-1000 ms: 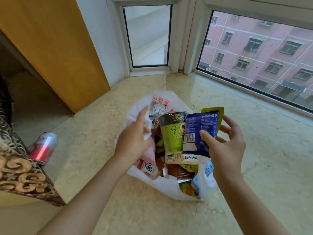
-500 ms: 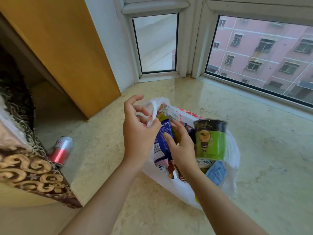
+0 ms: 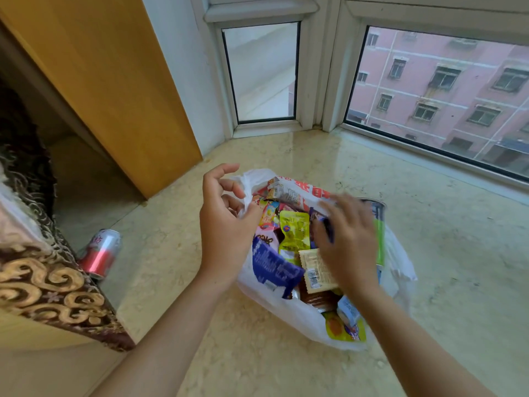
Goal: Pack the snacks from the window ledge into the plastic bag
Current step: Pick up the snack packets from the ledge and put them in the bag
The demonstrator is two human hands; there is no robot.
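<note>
A white plastic bag (image 3: 294,319) lies open on the marble window ledge (image 3: 446,253), stuffed with several snack packets. A yellow-green packet (image 3: 294,233), a blue packet (image 3: 272,263) and a beige packet with a barcode (image 3: 313,270) lie on top. A green cup of noodles (image 3: 380,245) stands at the bag's right side, half hidden. My left hand (image 3: 226,224) pinches the bag's left rim between thumb and fingers. My right hand (image 3: 347,242) is blurred, palm down over the snacks, fingers spread, nothing clearly held.
A red drink can (image 3: 100,253) lies on its side at the ledge's left, beside a brown fabric with gold swirls (image 3: 43,282). A wooden panel (image 3: 114,81) rises at the back left. Window glass (image 3: 443,96) borders the ledge at the back and right.
My right hand carried the blue and yellow-green packets into the bag and let go; they now lie on top. My left hand kept hold of the bag's rim. The cup shifted right.
</note>
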